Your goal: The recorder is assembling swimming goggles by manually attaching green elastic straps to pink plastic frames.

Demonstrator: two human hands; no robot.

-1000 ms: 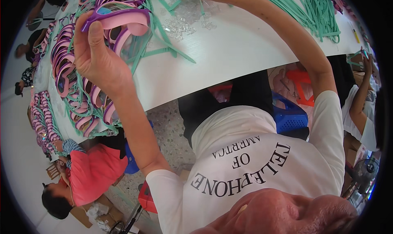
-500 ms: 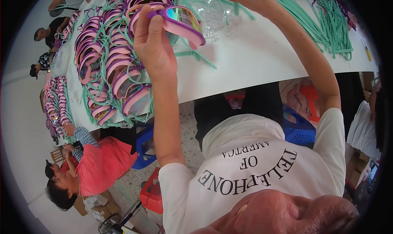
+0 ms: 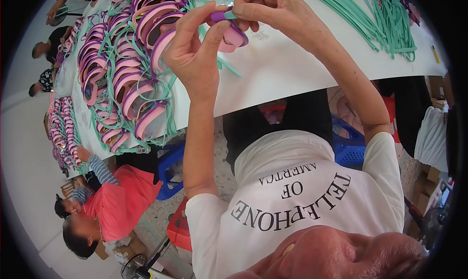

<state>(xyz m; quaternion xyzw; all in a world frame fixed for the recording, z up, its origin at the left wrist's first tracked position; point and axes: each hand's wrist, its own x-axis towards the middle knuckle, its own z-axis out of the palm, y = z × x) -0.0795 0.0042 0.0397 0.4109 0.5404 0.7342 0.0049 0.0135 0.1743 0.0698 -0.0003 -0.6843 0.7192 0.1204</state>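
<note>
While the left hand (image 3: 195, 59) cups a glossy pink-purple goggle frame (image 3: 233, 35), the right hand (image 3: 273, 10) pinches its mint strap end (image 3: 230, 15).

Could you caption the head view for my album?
Both hands pinch a pink-purple piece over a white table.

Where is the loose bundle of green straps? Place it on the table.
In the head view, the bundle of green straps lies on the white table at upper right, beyond the right hand.
</note>
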